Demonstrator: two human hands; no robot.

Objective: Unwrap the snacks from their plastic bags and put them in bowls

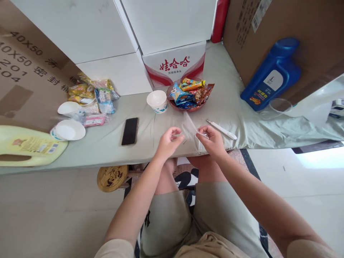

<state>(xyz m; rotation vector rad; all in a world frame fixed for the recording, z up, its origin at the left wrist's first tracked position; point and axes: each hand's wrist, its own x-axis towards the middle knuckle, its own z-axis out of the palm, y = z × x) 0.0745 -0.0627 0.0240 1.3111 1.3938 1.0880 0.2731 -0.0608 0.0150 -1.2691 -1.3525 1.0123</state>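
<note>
My right hand (212,140) pinches a thin, clear piece of plastic film (190,123) near the table's front edge. The film stands up to the left of those fingers, and its full outline is hard to make out. My left hand (170,140) is beside it with curved fingers and a gap between thumb and fingertips; nothing shows in it. Just right of my right hand lies a slim white utility knife (222,129). Behind the film stands a reddish bowl (176,106) heaped with wrapped snacks (192,94), and to its left a white paper cup (157,102).
A black phone (130,131) lies on the cloth-covered table (142,152). Paper bowls (70,130), bagged snacks (99,95) and a pale yellow jug (29,147) are at the left. A blue bottle (271,79) and a clear cup (278,107) stand right. Boxes (176,64) line the back.
</note>
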